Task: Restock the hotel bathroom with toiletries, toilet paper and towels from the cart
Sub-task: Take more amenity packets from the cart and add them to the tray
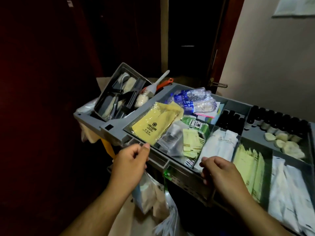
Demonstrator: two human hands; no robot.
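Observation:
A grey cart tray (pixel 172 163) with compartments holds toiletries: a large yellow packet (pixel 154 126), small yellow sachets (pixel 192 144), white packets (pixel 219 145), more yellow sachets (pixel 250 166), dark small bottles (pixel 276 120), round soaps (pixel 286 145) and water bottles (pixel 192 98). My left hand (pixel 131 161) is at the tray's near-left rim, fingers curled and thumb beside the large yellow packet's corner, with nothing visible in it. My right hand (pixel 219 172) hovers over the front rim by the white packets, fingers curled, nothing seen in it.
A tilted grey caddy (pixel 109 92) with brushes and cloths sits at the cart's far left. A white-handled brush (pixel 156 82) leans beside it. Plastic bags (pixel 153 196) hang below the tray. A dark doorway (pixel 187 40) lies behind, with a beige wall (pixel 272 65) at right.

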